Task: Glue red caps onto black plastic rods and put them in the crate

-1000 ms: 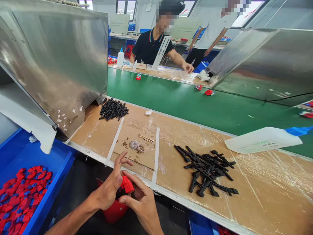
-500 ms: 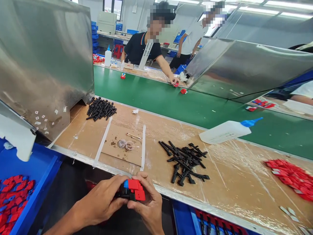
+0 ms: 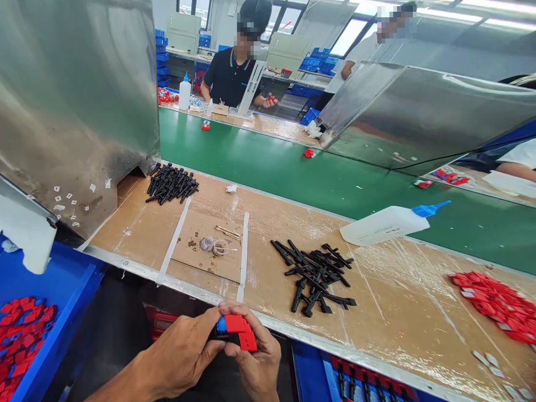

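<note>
Both hands are closed round one small red, blue and black plastic part [image 3: 237,326] in front of the bench edge. My left hand [image 3: 182,349] grips its dark and blue end, fingers bent over the top and thumb below. On the red end, my right hand [image 3: 258,357] pinches with thumb and curled fingers. The fingers hide much of the black portion. Beyond the hands lies a cardboard sheet [image 3: 196,262] bearing small round clear pots [image 3: 220,248] and cotton swabs [image 3: 227,233]. To its right is a loose heap of black plastic stems [image 3: 316,276].
More black stems [image 3: 171,183] lie at the back left. A white bottle with a blue nozzle [image 3: 385,224] rests near the green conveyor belt [image 3: 268,162]. Red parts [image 3: 498,304] are piled at right. Blue bins [image 3: 79,290] flank me. A co-worker [image 3: 232,78] sits opposite.
My hands and the part have shifted slightly right, with the black end now more covered. The co-worker has drawn back an arm, holding a red piece. Red pieces on the belt have moved left.
</note>
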Available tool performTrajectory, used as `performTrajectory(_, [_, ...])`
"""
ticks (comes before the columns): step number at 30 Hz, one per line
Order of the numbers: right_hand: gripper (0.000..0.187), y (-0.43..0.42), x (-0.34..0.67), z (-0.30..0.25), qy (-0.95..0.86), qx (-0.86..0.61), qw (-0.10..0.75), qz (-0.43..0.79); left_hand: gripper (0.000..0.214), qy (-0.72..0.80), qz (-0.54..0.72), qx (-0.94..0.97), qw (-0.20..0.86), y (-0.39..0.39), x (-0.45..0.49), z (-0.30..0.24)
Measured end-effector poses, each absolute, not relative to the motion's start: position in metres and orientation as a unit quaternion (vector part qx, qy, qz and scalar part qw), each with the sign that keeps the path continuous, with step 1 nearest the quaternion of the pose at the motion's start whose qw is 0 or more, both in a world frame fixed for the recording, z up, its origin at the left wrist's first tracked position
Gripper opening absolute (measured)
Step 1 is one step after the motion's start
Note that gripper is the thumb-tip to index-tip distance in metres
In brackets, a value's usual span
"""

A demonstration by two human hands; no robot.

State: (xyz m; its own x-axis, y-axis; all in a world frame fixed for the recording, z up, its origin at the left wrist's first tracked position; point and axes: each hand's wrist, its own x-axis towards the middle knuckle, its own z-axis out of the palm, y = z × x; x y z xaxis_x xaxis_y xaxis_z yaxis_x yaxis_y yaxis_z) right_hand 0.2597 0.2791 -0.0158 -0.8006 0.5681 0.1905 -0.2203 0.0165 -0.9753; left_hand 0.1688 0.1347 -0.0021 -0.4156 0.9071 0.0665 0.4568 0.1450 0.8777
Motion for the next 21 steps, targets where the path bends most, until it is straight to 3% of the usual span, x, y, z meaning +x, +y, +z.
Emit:
performTrajectory(4, [0.048, 0.278, 0.262, -0.023, -0.645, -0.155, 0.286, 0.691, 0.037, 0.677, 0.544, 0.363, 0.336, 0.141, 0.174, -0.011])
performTrajectory(7, [0.047, 0.278, 0.261, -0.031, -0.625, -0.184, 0.263, 0.712, 0.041, 0.474, 0.696, 0.189, 0.505, 0.149, 0.176, -0.021])
performTrajectory(10, [0.037, 0.276, 0.256, -0.032, -0.619, -0.222, 0.229, 0.717, 0.043, 0.347, 0.746, 0.087, 0.562, 0.155, 0.176, -0.031])
performTrajectory(16, [0.044, 0.267, 0.257, -0.014, -0.617, -0.242, 0.294, 0.689, 0.04, 0.572, 0.658, 0.097, 0.481, 0.159, 0.188, -0.036])
performTrajectory(21, [0.045, 0.314, 0.297, -0.009, -0.61, -0.285, 0.391, 0.628, 0.043, 0.696, 0.555, 0.284, 0.355, 0.175, 0.167, -0.039])
